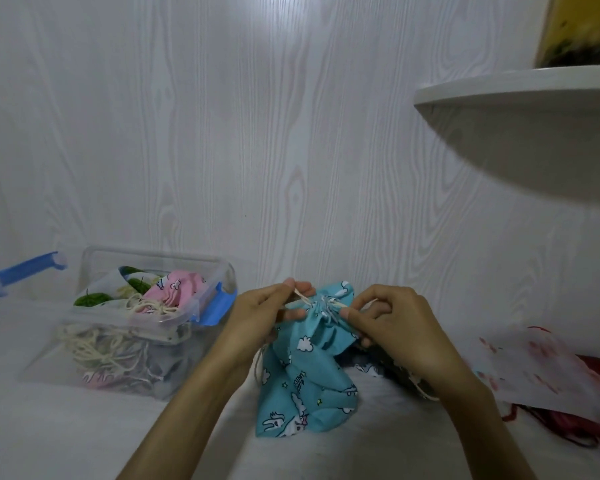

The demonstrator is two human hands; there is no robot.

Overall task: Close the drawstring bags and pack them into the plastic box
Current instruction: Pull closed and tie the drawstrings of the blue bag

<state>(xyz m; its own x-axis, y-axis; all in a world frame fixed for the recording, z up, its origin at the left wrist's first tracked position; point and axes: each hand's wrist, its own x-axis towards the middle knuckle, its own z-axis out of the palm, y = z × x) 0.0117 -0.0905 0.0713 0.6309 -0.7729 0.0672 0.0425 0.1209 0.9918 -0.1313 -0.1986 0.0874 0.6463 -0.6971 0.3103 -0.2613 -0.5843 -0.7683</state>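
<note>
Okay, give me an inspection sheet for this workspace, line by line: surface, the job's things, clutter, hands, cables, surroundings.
Surface: white surface, soft-looking, against a white wood-grain wall.
Job's things: blue drawstring bag held upright at centre, mouth gathered; clear plastic box at left, open, holding a pink bag, a watermelon-print bag and cream cords.
Clutter: box lid with blue clip behind the box; white sheet with red marks and red fabric at right; dark fabric under the right wrist.
Hands: left hand and right hand each pinch a cord end at the bag's mouth.
Cables: nothing seen.
Surroundings: white shelf upper right, yellowish object on it.
</note>
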